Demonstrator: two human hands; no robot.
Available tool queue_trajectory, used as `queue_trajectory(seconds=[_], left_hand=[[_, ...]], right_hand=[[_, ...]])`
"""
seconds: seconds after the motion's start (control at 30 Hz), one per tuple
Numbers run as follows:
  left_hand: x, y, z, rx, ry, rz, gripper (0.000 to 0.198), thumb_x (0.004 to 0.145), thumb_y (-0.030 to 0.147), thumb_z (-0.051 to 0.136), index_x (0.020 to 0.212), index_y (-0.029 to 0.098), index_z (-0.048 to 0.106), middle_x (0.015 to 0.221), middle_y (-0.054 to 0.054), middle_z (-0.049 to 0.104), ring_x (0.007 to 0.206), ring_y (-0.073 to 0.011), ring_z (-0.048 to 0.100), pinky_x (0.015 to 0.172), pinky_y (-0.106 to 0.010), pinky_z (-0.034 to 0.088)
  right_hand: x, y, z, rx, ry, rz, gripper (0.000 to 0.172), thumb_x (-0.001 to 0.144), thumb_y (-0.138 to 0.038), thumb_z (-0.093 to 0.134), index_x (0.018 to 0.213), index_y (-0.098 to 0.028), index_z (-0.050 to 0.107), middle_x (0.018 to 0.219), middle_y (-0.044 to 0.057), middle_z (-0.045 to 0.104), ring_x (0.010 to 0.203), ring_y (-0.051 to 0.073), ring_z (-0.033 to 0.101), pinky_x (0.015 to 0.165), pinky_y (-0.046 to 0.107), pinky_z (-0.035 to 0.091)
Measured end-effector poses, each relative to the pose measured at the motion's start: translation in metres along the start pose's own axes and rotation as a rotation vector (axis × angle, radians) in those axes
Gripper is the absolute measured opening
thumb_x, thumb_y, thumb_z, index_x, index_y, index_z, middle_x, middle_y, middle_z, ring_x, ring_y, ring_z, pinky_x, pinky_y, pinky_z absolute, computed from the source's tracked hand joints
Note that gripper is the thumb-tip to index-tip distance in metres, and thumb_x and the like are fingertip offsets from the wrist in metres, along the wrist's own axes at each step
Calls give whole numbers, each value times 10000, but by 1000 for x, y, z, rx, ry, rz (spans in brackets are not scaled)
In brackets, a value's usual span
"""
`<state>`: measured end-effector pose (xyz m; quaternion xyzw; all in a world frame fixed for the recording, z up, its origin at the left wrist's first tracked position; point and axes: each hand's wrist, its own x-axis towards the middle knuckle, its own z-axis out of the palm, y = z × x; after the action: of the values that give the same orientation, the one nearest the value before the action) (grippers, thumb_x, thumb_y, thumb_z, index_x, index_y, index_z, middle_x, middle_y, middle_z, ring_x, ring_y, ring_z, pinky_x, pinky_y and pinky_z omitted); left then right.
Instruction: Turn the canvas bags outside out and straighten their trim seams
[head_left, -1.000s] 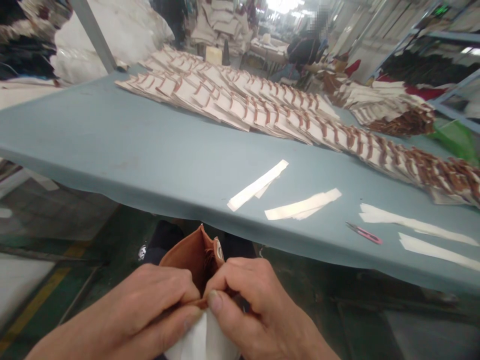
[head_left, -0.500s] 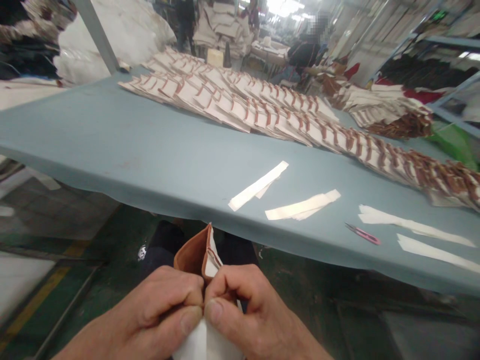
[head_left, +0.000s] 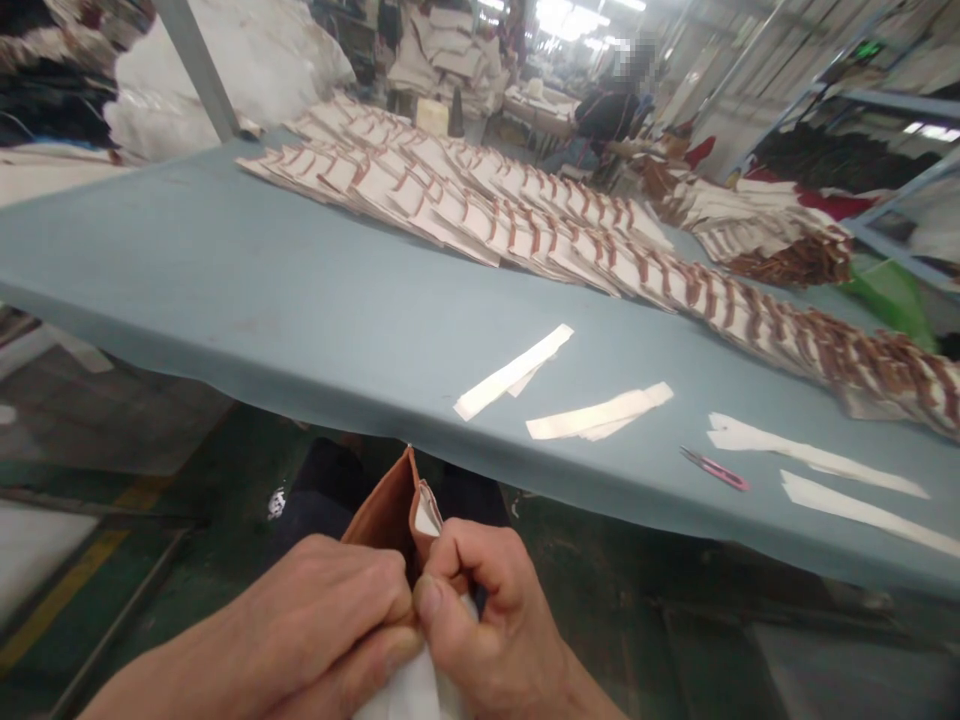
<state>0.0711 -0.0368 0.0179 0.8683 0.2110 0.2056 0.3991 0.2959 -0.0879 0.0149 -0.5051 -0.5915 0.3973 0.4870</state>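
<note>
A brown and white fabric piece [head_left: 384,505] is held in front of the table's near edge, over the lap. Its brown part stands up in a fold, with a white layer showing on the right, and white cloth hangs below. My left hand [head_left: 330,610] is closed on it, thumb against the fingers. Right beside it, my right hand [head_left: 484,605] pinches the same piece between thumb and bent forefinger. The two hands touch or nearly touch, and the spot between their fingertips is hidden.
On the blue-grey table [head_left: 247,310] lie white strips [head_left: 517,372] and pink-handled thread snips [head_left: 716,470]. Long overlapping rows of white and brown fabric pieces [head_left: 465,205] run across its far side. A person [head_left: 604,115] sits in the background. A metal post [head_left: 196,70] rises at the far left.
The brown part of the fabric piece has tilted and its fold stands more open at the top. My right hand has shifted slightly, and both hands still grip the piece.
</note>
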Motion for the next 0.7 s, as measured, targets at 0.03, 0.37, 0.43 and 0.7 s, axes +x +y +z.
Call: queue_trajectory(seconds=[0.03,0.37,0.43,0.7], left_hand=[[0,-1,2,2,-1,11,260,1210,263,543,1018,286,717,946,35,813,852,-151,757,849,-212,569],[16,-9,36,-234,269,-170,660,1243,623,465,718,227,525,644,44,550,592,-129,462,578,-244,426],[23,-10,36,-356,253,-193,773,1189,805,446,681,223,469,619,56,457,564,-118,398,551,-247,388],[29,-23,25,-594,86,-178,700,1077,681,744,686,242,364,647,82,316,607,-126,321,584,-281,313]], right_hand=[[-1,1,3,13,13,6,219,798,-226,586,631,-249,447,573,-75,434,525,93,362,505,237,298],[-6,16,18,378,-27,320,550,997,-630,744,708,-252,467,650,-65,435,594,106,343,530,234,302],[-6,21,18,461,-47,332,649,994,-762,772,731,-250,473,666,-64,449,610,109,353,547,237,311],[-4,35,13,529,-110,310,724,938,-876,807,762,-241,506,667,-76,461,595,94,341,543,231,304]])
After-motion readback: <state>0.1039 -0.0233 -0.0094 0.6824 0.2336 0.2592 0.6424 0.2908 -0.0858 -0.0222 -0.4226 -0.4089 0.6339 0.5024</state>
